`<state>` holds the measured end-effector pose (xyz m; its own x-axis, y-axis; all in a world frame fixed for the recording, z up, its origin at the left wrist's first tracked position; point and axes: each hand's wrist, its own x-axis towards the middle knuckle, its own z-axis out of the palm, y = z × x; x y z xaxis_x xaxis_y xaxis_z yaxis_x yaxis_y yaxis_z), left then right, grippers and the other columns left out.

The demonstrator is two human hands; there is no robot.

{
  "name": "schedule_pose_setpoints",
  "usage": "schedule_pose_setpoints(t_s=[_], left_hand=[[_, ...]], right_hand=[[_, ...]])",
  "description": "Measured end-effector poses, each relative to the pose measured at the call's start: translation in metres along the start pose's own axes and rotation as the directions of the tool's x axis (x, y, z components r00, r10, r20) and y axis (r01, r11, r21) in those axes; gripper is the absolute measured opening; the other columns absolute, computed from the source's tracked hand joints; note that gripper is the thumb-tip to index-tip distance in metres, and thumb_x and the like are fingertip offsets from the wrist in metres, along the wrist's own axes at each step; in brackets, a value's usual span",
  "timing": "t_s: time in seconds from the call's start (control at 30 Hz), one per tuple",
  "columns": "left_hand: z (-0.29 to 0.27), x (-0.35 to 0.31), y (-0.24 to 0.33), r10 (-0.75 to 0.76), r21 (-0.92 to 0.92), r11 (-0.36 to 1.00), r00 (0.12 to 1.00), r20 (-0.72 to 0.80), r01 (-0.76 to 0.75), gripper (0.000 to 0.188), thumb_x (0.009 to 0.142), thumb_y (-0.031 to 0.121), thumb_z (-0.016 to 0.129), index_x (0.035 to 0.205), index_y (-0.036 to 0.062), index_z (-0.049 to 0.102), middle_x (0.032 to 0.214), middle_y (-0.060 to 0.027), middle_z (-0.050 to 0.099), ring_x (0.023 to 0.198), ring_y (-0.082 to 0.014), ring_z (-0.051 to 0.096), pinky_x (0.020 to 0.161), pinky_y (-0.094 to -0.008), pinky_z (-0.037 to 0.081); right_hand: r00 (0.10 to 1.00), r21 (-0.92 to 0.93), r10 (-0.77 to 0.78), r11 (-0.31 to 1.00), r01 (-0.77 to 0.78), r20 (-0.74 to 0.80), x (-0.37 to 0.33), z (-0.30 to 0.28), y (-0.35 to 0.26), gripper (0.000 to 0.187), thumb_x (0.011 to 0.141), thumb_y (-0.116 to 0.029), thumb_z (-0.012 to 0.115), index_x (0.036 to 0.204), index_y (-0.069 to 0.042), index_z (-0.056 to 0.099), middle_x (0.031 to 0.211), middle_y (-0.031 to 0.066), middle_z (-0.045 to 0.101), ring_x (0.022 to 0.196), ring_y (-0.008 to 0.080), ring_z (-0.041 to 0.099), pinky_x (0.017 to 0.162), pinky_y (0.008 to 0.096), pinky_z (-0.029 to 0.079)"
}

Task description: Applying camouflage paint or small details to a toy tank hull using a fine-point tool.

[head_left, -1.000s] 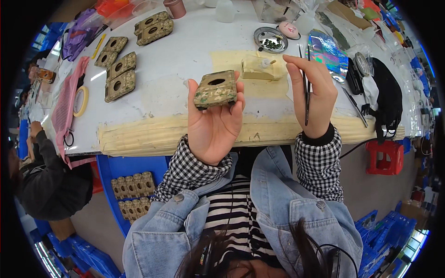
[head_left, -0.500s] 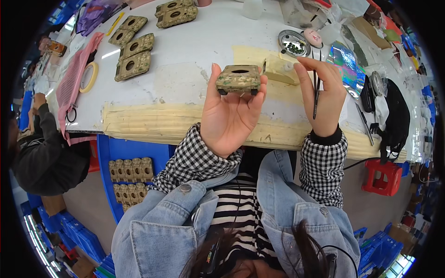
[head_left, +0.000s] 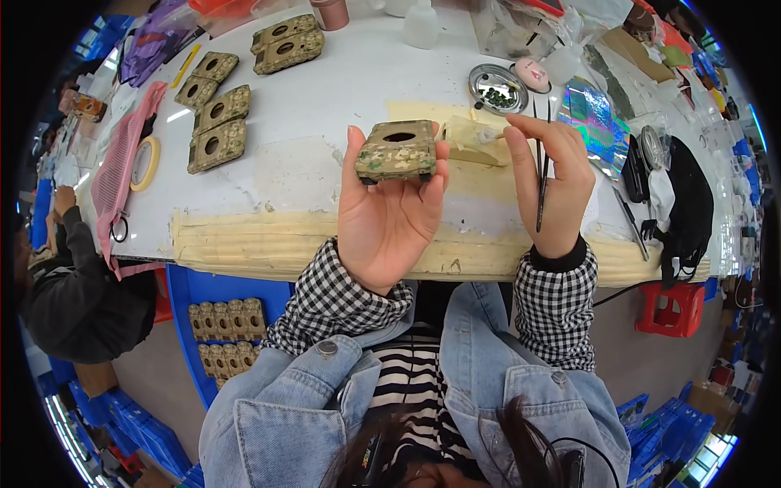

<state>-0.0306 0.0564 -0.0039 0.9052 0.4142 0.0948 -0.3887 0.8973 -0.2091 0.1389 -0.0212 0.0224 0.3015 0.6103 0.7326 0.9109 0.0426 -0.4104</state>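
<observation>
My left hand [head_left: 390, 224] holds up a camouflage toy tank hull [head_left: 396, 146] on its fingers, with the thumb along the left side. A round hole is in the hull's upper face. My right hand [head_left: 555, 175] has black tweezers [head_left: 543, 183] tucked among its fingers, tips pointing back toward the wrist. Its thumb and forefinger come close together beside a tape-wrapped block [head_left: 470, 150] with a small whitish piece on top; I cannot tell whether they touch it. Behind is a round metal dish [head_left: 498, 88] holding small dark green pieces.
More camouflage hulls [head_left: 218, 146] stand at the table's left; several lie in a blue tray [head_left: 185, 285] below. Nearby are a tape roll [head_left: 146, 163], a white bottle [head_left: 421, 24], a pink oval object [head_left: 532, 75] and a holographic sheet [head_left: 594, 126]. Another person's sleeve [head_left: 85, 248] is at far left.
The hull in my left hand has tipped so more of its upper face shows. My right hand keeps the tweezers, its thumb and forefinger still by the block. The view has shifted slightly.
</observation>
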Motion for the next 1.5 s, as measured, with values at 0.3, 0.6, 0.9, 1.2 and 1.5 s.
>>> schedule_pose_setpoints(t_s=[0.3, 0.6, 0.9, 1.2, 1.5], left_hand=[[0.002, 0.002, 0.003, -0.002, 0.058, 0.998, 1.0, 0.001, 0.001, 0.066, 0.091, 0.051, 0.038, 0.131, -0.0013, 0.033, 0.114, -0.0207, 0.054, 0.1, -0.0279, 0.058, 0.086, -0.0322, 0.051], [0.002, 0.0, 0.0, -0.018, 0.112, 0.994, 0.995, 0.099, 0.007, 0.07, 0.092, 0.053, 0.032, 0.137, 0.0006, 0.02, 0.116, -0.0218, 0.052, 0.1, -0.0282, 0.058, 0.085, -0.0333, 0.051], [-0.005, -0.005, 0.007, 0.014, 0.134, 0.991, 0.996, 0.085, -0.025, 0.075, 0.086, 0.049, 0.05, 0.137, 0.0016, 0.021, 0.119, -0.0145, 0.042, 0.1, -0.0219, 0.051, 0.088, -0.0294, 0.048], [-0.006, -0.001, 0.011, 0.025, 0.071, 0.997, 0.994, 0.108, -0.033, 0.066, 0.086, 0.047, 0.051, 0.127, -0.0031, 0.038, 0.119, -0.0162, 0.044, 0.101, -0.0241, 0.052, 0.089, -0.03, 0.049], [-0.005, 0.001, 0.01, 0.055, 0.055, 0.997, 0.996, 0.066, -0.059, 0.062, 0.086, 0.046, 0.053, 0.12, -0.0043, 0.045, 0.118, -0.0188, 0.047, 0.1, -0.0251, 0.053, 0.087, -0.0302, 0.05]], right_hand=[[0.998, 0.037, 0.027, 0.999, -0.024, -0.058, 0.004, -0.002, -0.001, 0.009, 0.075, -0.002, 0.066, 0.083, -0.004, 0.064, 0.072, 0.0079, 0.06, 0.07, 0.023, 0.053, 0.065, 0.0312, 0.042], [0.998, 0.029, 0.009, 1.0, -0.007, -0.061, 0.004, -0.002, -0.001, 0.009, 0.074, -0.002, 0.067, 0.082, -0.004, 0.064, 0.07, 0.0078, 0.058, 0.069, 0.0228, 0.053, 0.064, 0.0313, 0.041], [0.996, -0.009, 0.021, 1.0, -0.022, -0.086, -0.002, 0.003, 0.002, 0.007, 0.076, -0.003, 0.065, 0.082, -0.005, 0.065, 0.068, 0.0062, 0.057, 0.066, 0.0214, 0.051, 0.062, 0.0307, 0.041], [0.996, -0.045, -0.063, 0.997, 0.061, -0.056, 0.0, 0.005, 0.005, 0.004, 0.078, -0.005, 0.065, 0.082, -0.005, 0.065, 0.067, 0.0058, 0.058, 0.065, 0.021, 0.05, 0.06, 0.03, 0.04], [0.994, -0.04, -0.089, 0.995, 0.086, -0.069, -0.002, 0.005, 0.008, 0.009, 0.077, -0.01, 0.067, 0.083, -0.004, 0.066, 0.071, 0.0066, 0.062, 0.067, 0.0207, 0.054, 0.062, 0.0294, 0.042]])
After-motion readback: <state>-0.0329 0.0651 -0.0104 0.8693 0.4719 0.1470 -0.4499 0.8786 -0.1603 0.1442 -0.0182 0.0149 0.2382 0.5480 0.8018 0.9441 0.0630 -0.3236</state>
